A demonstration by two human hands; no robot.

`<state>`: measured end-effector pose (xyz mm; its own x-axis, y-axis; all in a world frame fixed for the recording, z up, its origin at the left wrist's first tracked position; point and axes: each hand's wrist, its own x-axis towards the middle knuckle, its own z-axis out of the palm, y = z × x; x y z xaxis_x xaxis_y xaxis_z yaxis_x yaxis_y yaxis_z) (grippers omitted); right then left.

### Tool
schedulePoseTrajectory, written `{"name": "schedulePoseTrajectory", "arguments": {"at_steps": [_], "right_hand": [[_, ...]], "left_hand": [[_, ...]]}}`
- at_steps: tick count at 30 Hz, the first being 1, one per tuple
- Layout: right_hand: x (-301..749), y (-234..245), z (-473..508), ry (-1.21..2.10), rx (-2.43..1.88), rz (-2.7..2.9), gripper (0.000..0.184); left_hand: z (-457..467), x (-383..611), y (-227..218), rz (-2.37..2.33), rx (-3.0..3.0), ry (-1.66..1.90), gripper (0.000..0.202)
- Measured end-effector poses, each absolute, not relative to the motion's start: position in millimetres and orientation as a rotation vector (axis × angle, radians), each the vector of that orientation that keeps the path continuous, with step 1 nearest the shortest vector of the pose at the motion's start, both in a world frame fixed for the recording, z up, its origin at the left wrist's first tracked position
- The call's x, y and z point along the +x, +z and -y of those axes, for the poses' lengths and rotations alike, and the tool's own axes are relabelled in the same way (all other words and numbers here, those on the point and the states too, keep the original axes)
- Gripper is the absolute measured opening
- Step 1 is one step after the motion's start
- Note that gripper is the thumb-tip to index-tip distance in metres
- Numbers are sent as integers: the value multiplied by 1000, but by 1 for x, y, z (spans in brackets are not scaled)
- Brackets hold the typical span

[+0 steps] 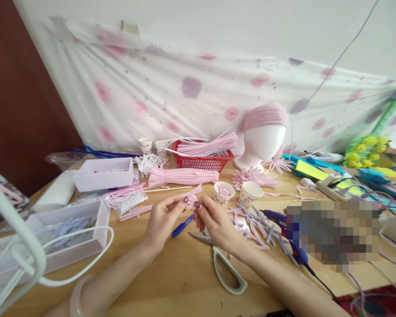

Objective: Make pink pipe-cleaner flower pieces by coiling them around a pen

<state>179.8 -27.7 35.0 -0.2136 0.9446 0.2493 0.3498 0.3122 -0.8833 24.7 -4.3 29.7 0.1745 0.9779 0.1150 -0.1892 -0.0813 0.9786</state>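
- Above the middle of the pale wooden surface (181, 281), well in from its near edge: a small, pale pink, soft-looking piece (191, 202), held up between two bare hands.
- Left hand (161, 220): thumb and fingers pinched together on the piece's left side.
- Right hand (215, 222): thumb and fingers likewise clamped on its right side; the two thumbs nearly meet.
- Handling, as judged from its look: very light, soft and pliable, unlikely to slip, more readily crushed or bent out of shape than broken. Best hold: a light fingertip pinch at opposite margins, leaving the centre unpressed.
- Appearance: pink, with darker flecks and an uneven outline; the fingers cover much of it, and its exact form cannot be told. A pink strip shows just behind; whether it is joined to the piece is unclear.
- Beneath and beside the hands: a blue capped pen (182, 226) and grey-handled metal scissors (215, 253), the handles toward the near edge.
- Toward the far edge: a tied bundle of pink fuzzy stems (184, 176) and, right of it, a white paper cup (222, 200) containing pink pieces.
- Toward the right edge: a dark blue glue gun (295, 242).
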Motion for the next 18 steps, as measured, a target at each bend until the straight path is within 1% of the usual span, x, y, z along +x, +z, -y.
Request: {"name": "schedulePoseTrajectory", "arguments": {"at_steps": [3,6,8,14,18], "right_hand": [[187,20,24,855,-1169,1764,25],[191,14,26,856,-1169,1819,25],[191,16,28,840,-1175,1856,25],[189,18,30,766,-1200,1921,22],[186,15,32,766,-1217,1903,25]], "left_hand": [[2,26,14,-900,1199,1156,23],[0,24,3,-880,1161,1090,35],[0,23,0,-862,1192,1043,38],[5,23,5,-892,1348,992,28],[6,23,4,-898,1398,992,26]]}}
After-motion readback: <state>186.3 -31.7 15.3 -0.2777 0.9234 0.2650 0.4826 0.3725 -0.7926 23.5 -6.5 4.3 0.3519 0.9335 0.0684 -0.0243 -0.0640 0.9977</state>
